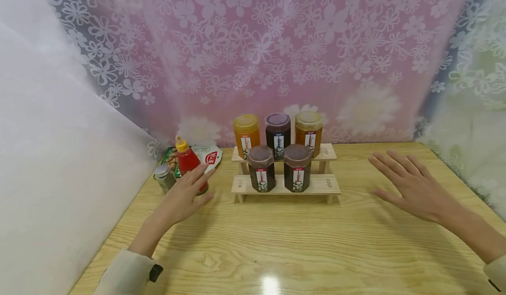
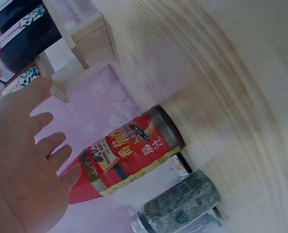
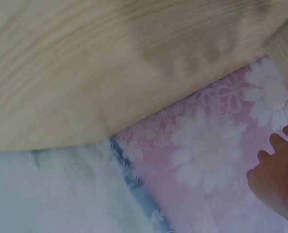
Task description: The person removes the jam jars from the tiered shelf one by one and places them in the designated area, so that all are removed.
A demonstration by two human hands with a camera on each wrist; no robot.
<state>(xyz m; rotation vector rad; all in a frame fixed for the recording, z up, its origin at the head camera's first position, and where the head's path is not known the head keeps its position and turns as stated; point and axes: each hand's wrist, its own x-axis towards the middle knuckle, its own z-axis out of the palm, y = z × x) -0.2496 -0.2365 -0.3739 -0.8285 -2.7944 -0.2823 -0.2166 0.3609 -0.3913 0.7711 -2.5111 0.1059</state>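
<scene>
My left hand (image 1: 181,202) hovers with its fingers extended, in front of a red ketchup bottle (image 1: 187,159) with a yellow cap. In the left wrist view, nothing lies in the grasp of that hand (image 2: 25,165), and the ketchup bottle (image 2: 129,150) stands beyond its fingertips. Whether they touch it I cannot tell. A small seasoning jar (image 1: 165,179) with a grey lid stands left of the bottle, and a green-and-white packet (image 1: 209,153) lies behind. Over the table's right side, my right hand (image 1: 415,188) is spread and holds nothing.
Between the hands stands a two-step wooden rack (image 1: 320,184). Its upper step bears an orange jar (image 1: 247,134), a dark purple-lidded jar (image 1: 278,132) and an amber jar (image 1: 308,132). Two dark jars, left (image 1: 261,169) and right (image 1: 297,169), occupy the lower step. Floral curtain (image 1: 276,57) hangs behind.
</scene>
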